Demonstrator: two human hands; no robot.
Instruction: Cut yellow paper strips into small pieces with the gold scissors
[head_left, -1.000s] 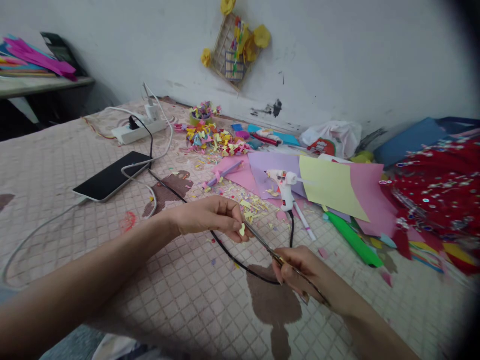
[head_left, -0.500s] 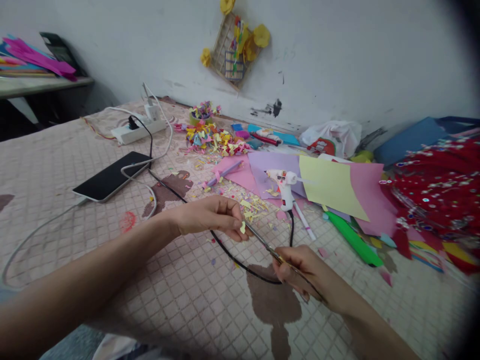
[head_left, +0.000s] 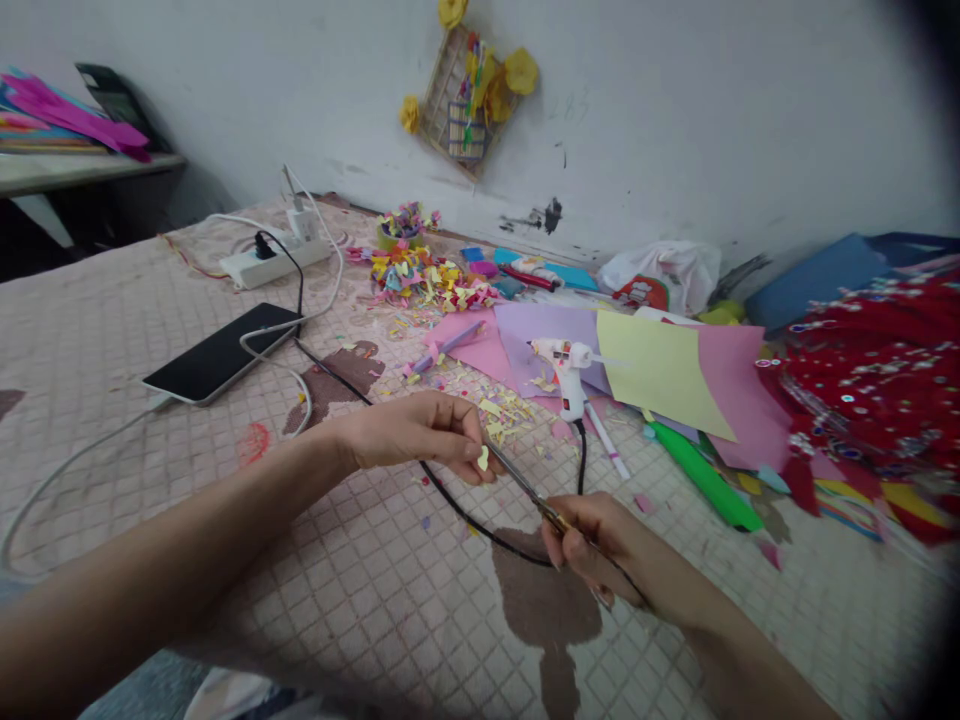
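Between the thumb and fingers of my left hand point(head_left: 431, 435) is a small pale yellow piece of paper point(head_left: 483, 459). My right hand point(head_left: 604, 545) grips a pair of scissors point(head_left: 517, 474); their blades point up and left, with the tips beside the paper piece. Whether the blades are apart I cannot tell. Just beyond both hands lie scattered yellow paper scraps point(head_left: 504, 415). A white glue gun point(head_left: 570, 375) rests on colored sheets, its black cord point(head_left: 465, 515) running behind and below my hands.
A black phone point(head_left: 217, 355) with white cables lies at left, near a white power strip point(head_left: 274, 262). Cut paper pieces point(head_left: 420, 275) are heaped at the back. To the right are a yellow sheet point(head_left: 660, 375), a green tool point(head_left: 705, 477) and red beaded cloth point(head_left: 870, 390).
The paper piece in my left hand has turned slightly, and its outline looks more rounded. My right hand and the scissors have shifted very slightly.
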